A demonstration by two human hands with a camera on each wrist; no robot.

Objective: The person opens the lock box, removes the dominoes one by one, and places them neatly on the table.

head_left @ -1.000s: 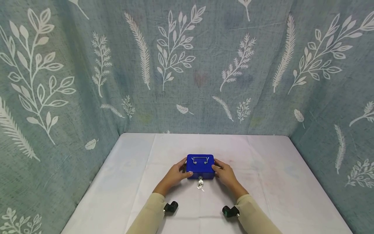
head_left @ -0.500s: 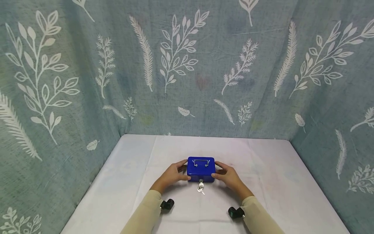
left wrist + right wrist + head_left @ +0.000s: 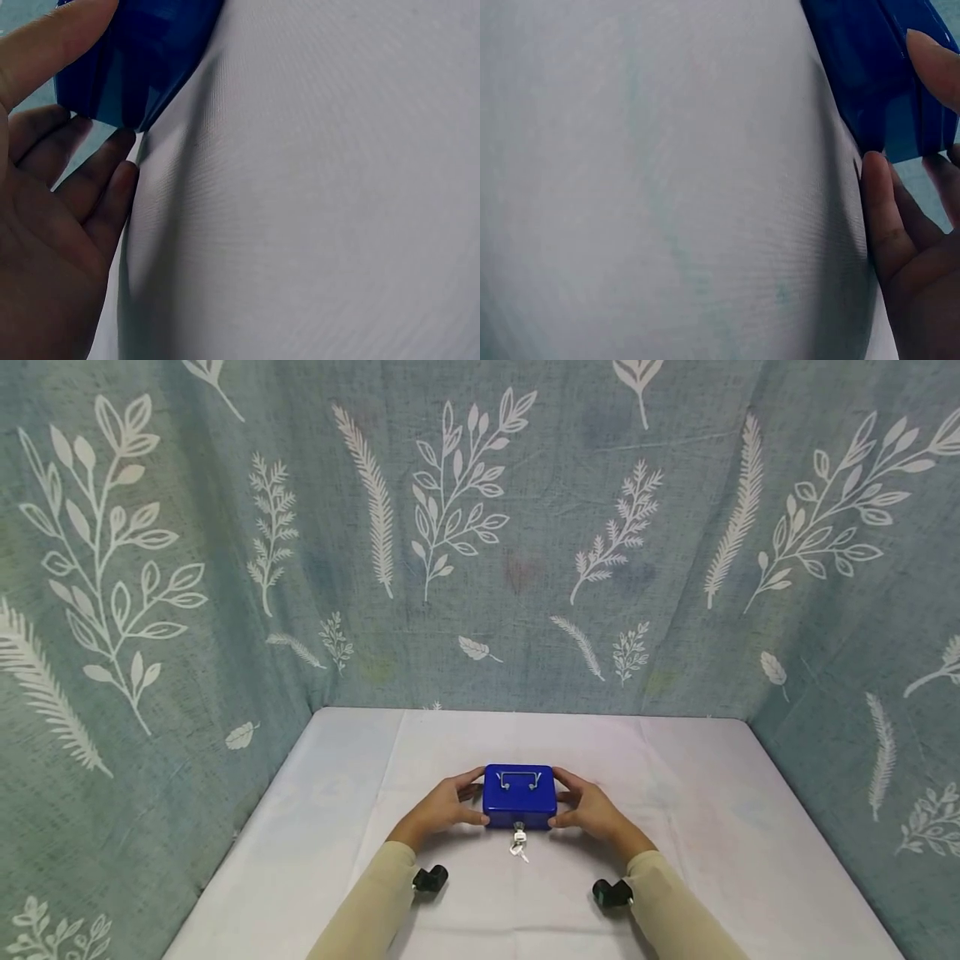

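A blue metal cash box (image 3: pixel 519 797) with a wire handle on its lid stands on the white cloth, its lid down. A small bunch of keys (image 3: pixel 519 843) hangs from the lock at its front. My left hand (image 3: pixel 441 808) holds the box's left side, thumb at the front corner and fingers reaching toward the back. On the opposite side, my right hand (image 3: pixel 594 810) holds it the same way. The left wrist view shows the left thumb (image 3: pixel 56 45) across the box's front edge. In the right wrist view, the right thumb (image 3: pixel 936 67) lies against the box.
White cloth (image 3: pixel 420 910) covers the table around the box. Patterned grey-green curtains (image 3: pixel 517 527) close off the back and both sides. A black wrist camera (image 3: pixel 431 879) juts from the left sleeve, another black camera (image 3: pixel 612 893) from the right.
Both thumbs have slid from the lid's edge area to the front corners, and the right wrist has swung outward. The head view has tilted slightly; the box stays on the cloth.
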